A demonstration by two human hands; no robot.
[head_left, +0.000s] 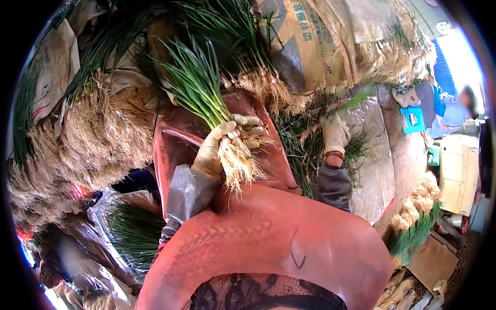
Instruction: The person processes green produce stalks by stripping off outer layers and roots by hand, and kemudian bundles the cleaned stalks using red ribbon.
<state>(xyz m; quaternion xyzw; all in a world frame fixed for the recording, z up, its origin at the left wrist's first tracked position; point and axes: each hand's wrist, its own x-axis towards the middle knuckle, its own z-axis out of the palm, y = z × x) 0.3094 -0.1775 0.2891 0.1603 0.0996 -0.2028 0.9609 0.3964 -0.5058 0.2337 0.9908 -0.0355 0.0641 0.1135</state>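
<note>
My left hand (pixel 219 147), in a pale work glove, is closed around a bunch of green garlic (pixel 199 85). Its long leaves point up and away, while the pale stringy roots (pixel 238 163) hang below my fingers. The bunch is above my red-brown apron (pixel 268 222). Off to the right, my right hand (pixel 335 135), also gloved, is over a heap of loose green leaves (pixel 299 150). Its fingers are blurred, and whether they grip anything cannot be made out.
Rooted plants (pixel 103 129) are piled along the left, with more stalks (pixel 263 88) ahead beside a printed sack (pixel 310 46). Tied bundles (pixel 418 201) are at the right, near a cream-coloured container (pixel 460 173). Another person (pixel 444 103) is at the far right.
</note>
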